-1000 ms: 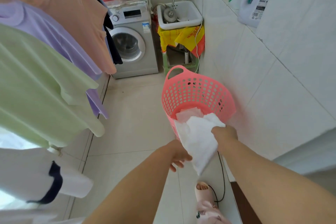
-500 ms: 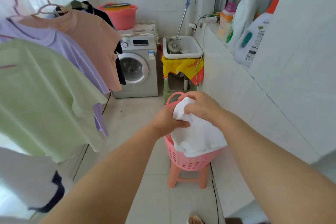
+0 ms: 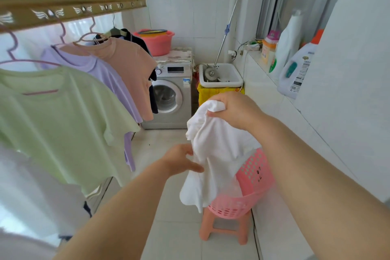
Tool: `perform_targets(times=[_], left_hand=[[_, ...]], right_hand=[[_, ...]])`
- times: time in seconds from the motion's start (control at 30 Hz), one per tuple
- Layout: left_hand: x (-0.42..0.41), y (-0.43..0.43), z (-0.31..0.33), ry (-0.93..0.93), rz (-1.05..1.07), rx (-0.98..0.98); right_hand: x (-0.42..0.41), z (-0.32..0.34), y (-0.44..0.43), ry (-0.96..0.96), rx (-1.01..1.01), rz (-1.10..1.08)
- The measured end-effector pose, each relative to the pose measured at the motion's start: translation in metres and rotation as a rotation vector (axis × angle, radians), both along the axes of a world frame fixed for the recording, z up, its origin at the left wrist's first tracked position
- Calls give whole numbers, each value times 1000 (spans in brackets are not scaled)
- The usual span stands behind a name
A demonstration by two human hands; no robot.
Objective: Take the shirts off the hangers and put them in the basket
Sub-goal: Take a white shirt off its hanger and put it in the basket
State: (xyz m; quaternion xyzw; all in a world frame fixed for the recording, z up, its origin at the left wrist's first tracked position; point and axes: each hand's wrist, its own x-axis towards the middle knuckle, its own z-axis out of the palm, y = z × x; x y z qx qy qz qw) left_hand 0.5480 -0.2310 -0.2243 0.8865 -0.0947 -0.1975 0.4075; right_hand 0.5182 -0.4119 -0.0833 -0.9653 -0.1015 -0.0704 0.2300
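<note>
White shirt (image 3: 217, 150): hangs bunched from right hand (image 3: 234, 110), fingers curled round its top; droops over pink basket (image 3: 255, 177) on stool (image 3: 223, 230); touches left hand (image 3: 181, 161), fingers straight.

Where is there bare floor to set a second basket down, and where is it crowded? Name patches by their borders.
Bare tiles: between the green shirt and the stool, and before the washing machine. Crowded: the ledge with bottles; the machine's top, under the tub.
</note>
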Motion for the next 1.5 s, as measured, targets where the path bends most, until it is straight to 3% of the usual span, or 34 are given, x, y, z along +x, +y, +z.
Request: perform_targets(times=[0.17,0.43,0.57,0.73,0.87,1.1,1.4,1.5], left_hand=[[-12,11,-16,-33,53,14],[-21,0,-26,-40,134,-75],[-18,3,-21,-270,287,106],[-10,18,-4,-442,545,4],[-18,16,1,-483,459,49],[-35,-13,-18,-242,-12,235],[-36,-47,-16,-453,106,413],[-27,-27,-7,-406,196,343]], right_hand=[[-6,26,8,-115,-25,-7],[-14,19,7,-57,-25,-4],[-17,23,-5,-93,-99,-48],[-17,23,-21,-139,-86,-112],[-18,25,-23,-168,-51,-109],[-22,37,-13,-143,-79,-37],[-23,41,-30,-143,-34,-52],[-20,39,-50,-107,9,-65]])
